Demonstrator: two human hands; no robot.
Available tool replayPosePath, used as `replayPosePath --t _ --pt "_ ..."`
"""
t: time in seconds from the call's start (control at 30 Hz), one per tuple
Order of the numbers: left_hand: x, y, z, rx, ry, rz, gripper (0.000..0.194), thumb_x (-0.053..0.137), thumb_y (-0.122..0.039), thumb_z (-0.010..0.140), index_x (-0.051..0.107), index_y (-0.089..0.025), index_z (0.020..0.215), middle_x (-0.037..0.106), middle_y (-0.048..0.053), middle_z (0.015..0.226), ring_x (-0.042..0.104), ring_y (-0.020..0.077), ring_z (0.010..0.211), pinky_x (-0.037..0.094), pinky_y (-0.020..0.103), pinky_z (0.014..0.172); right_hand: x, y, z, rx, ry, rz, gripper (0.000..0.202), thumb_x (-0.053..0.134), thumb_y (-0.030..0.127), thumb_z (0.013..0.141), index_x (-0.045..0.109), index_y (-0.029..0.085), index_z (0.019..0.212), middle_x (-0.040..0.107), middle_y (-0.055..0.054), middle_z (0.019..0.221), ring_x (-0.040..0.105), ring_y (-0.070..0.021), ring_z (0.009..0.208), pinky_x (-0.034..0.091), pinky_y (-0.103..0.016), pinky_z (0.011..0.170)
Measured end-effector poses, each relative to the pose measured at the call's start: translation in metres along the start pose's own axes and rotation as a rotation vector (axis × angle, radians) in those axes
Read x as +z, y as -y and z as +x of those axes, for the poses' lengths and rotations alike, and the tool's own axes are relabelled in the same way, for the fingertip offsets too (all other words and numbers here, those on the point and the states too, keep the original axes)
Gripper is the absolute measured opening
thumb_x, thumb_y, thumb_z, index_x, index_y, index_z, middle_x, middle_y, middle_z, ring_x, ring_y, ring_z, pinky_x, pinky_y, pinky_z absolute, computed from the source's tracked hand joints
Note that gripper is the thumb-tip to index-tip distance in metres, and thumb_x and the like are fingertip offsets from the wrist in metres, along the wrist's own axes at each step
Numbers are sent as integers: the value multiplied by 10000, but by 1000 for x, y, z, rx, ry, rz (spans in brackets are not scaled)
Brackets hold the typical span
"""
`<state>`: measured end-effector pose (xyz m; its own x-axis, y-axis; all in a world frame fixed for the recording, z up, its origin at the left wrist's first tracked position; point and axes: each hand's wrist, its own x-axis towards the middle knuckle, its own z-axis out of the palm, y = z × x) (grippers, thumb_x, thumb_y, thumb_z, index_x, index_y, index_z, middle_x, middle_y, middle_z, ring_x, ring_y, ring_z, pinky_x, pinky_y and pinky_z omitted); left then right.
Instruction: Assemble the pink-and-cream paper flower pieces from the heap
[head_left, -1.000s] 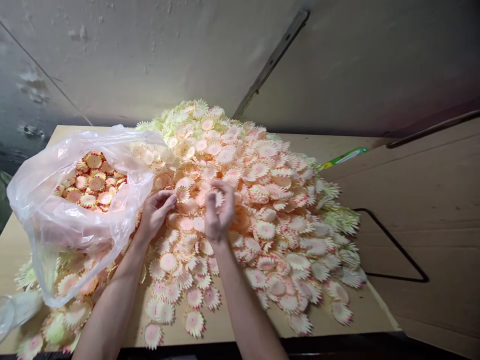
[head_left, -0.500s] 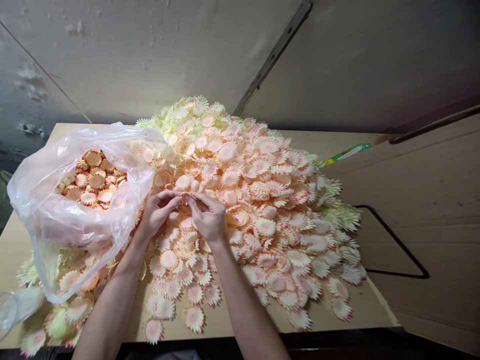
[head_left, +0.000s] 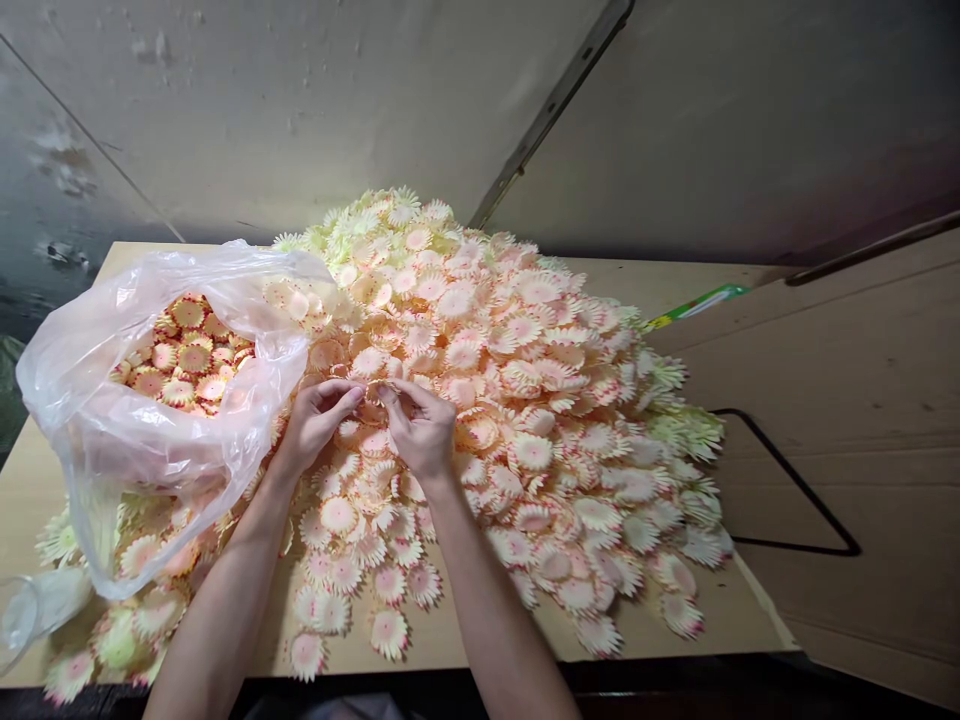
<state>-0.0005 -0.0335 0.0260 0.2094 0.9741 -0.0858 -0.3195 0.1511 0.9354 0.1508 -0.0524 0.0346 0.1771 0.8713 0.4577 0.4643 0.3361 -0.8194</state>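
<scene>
My left hand point(head_left: 319, 420) and my right hand point(head_left: 421, 425) meet over a broad heap of artificial flower pieces point(head_left: 532, 452), pale cream with pink tips. Between the fingertips of both hands is a small flower piece point(head_left: 373, 392), pinched from either side and partly covered by the fingers. To the left of my left hand stands an open clear plastic bag point(head_left: 97, 400). Inside it lie smaller flower pieces point(head_left: 195, 357) with dark red edges.
A pale wooden table point(head_left: 442, 645) carries the heap. At its left edge lies a clear plastic cup point(head_left: 45, 610). A green and yellow packet point(head_left: 697, 305) sticks out behind the heap. On the right are a cardboard panel point(head_left: 870, 400) and a bent black rod point(head_left: 799, 480). A grey wall point(head_left: 300, 110) stands behind.
My right hand has shifted slightly right, so the fingertips are a little further apart and more of the flower piece shows between them. The heap and the bag look the same.
</scene>
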Motion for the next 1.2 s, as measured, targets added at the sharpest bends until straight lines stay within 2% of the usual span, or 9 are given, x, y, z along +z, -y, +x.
replayPosePath --t 0.2,0.37,0.43,0.5,0.57,0.67,0.8,0.97,1.2 --pt "-1 3 1 19 -13 -12 291 811 -393 753 771 -152 910 735 41 835 637 118 697 517 228 685 -1 7 0 -4 87 -64 334 524 351 984 617 188 707 572 11 577 499 -114 505 397 -256 520" --pt "-3 6 2 55 -1 -38 259 829 -344 739 765 -158 907 737 39 855 651 127 727 523 243 725 -1 8 2 -18 153 -100 366 464 380 1008 557 205 701 534 26 545 457 -111 471 367 -250 495" --pt "-3 6 2 56 4 -55 260 838 -334 729 763 -158 905 737 37 854 656 129 738 524 243 730 -1 7 3 -26 180 -96 341 462 367 1011 580 207 733 590 11 586 515 -123 508 411 -249 525" --pt "-3 6 2 55 0 -62 261 841 -331 724 761 -161 903 739 35 859 658 129 745 527 242 736 0 7 3 -44 184 -72 274 482 336 1004 634 205 818 684 -24 715 620 -149 631 484 -262 613" --pt "-3 7 3 53 -5 -58 255 836 -340 729 761 -163 896 740 32 853 657 125 738 530 240 740 2 6 2 -65 153 -45 216 515 311 987 668 205 877 735 -54 841 682 -178 772 538 -295 722" --pt "-3 7 3 52 -17 -60 249 826 -355 741 760 -158 879 739 31 836 659 122 734 532 236 745 7 5 -1 -30 61 -13 146 590 314 942 685 209 909 754 -65 904 706 -196 844 575 -329 800" --pt "-3 6 3 13 -26 -80 276 833 -372 730 746 -142 855 725 31 801 646 111 698 527 224 710 8 5 -2 51 -21 43 139 683 304 875 706 210 975 766 -60 949 719 -191 849 595 -322 802" --pt "-2 3 4 -11 -52 -102 310 840 -369 719 720 -150 902 698 16 783 626 105 690 510 214 679 4 1 -1 -12 20 83 120 642 231 896 756 225 932 782 -49 907 735 -190 818 601 -331 797" --pt "-1 1 3 -12 -31 -101 304 839 -402 714 717 -148 828 680 14 770 595 99 674 485 213 664 5 -1 -1 -28 10 21 140 635 285 904 754 212 897 781 -59 848 725 -191 720 599 -314 698"
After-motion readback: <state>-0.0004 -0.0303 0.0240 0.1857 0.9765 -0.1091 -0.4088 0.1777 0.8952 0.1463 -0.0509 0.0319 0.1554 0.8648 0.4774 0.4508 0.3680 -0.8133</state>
